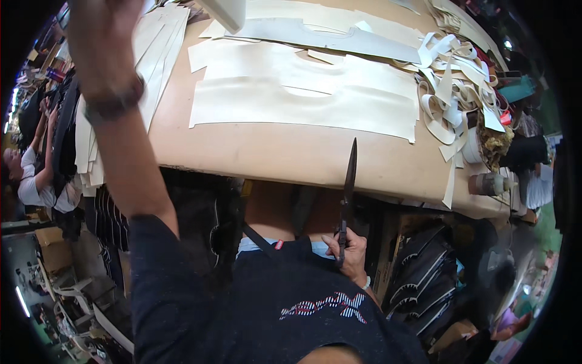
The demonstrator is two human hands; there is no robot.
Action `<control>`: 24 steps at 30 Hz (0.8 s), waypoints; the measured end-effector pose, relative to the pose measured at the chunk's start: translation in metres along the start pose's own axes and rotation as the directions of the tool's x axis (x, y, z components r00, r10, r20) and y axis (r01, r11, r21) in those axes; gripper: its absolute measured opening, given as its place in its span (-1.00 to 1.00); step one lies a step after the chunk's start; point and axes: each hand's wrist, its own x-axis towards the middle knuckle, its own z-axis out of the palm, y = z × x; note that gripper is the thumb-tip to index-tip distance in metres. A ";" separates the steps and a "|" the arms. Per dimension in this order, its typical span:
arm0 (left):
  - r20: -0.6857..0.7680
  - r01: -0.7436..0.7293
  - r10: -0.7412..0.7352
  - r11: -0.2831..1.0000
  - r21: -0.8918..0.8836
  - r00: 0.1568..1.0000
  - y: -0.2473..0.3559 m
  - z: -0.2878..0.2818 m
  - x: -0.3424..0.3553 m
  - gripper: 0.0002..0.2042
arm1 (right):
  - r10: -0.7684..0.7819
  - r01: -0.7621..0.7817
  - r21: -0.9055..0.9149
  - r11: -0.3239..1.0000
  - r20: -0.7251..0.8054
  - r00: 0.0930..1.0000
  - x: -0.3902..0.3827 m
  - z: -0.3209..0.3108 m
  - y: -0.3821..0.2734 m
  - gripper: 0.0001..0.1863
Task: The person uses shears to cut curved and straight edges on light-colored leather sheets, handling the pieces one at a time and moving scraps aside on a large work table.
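My right hand [353, 252] is closed round the handles of a pair of dark scissors [348, 185], held upright in front of my body with the blades pointing up past the table edge. My left hand [106, 45], with a dark watch at the wrist, is raised at the upper left; motion blurs it and the picture's edge cuts off its fingers. Below it lies a stack of cream sheets [159, 51]. Cream cut pieces [242, 100] with curved notches lie flat on the table, and a grey curved piece [273, 29] rests across them farther back.
The brown table [273, 151] spans the view ahead. A tangled heap of cream and white offcut strips [448, 91] lies at its right, beside a small bottle [488, 184]. A white object [227, 12] juts in at the top. Another person [42, 164] works at far left.
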 end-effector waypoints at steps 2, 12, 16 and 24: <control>-0.006 0.056 -0.056 0.997 -0.048 0.998 -0.027 0.015 -0.047 -0.61 | -0.094 0.095 -0.013 0.995 0.013 0.995 -0.001 -0.002 0.007 -0.77; -0.305 0.362 -0.372 0.928 -0.094 0.876 -0.114 0.018 -0.183 -0.57 | -0.181 0.176 0.047 0.983 0.334 0.925 -0.009 0.020 0.002 -0.64; -0.319 0.183 -0.200 0.980 -0.083 0.926 -0.108 0.039 -0.180 -0.58 | -0.150 0.126 0.089 0.988 0.369 0.917 -0.012 0.026 0.008 -0.52; -0.148 0.140 -0.108 0.963 0.230 0.983 -0.096 0.037 -0.190 -0.49 | -0.182 0.183 0.028 0.983 0.346 0.920 -0.004 0.031 -0.012 -0.48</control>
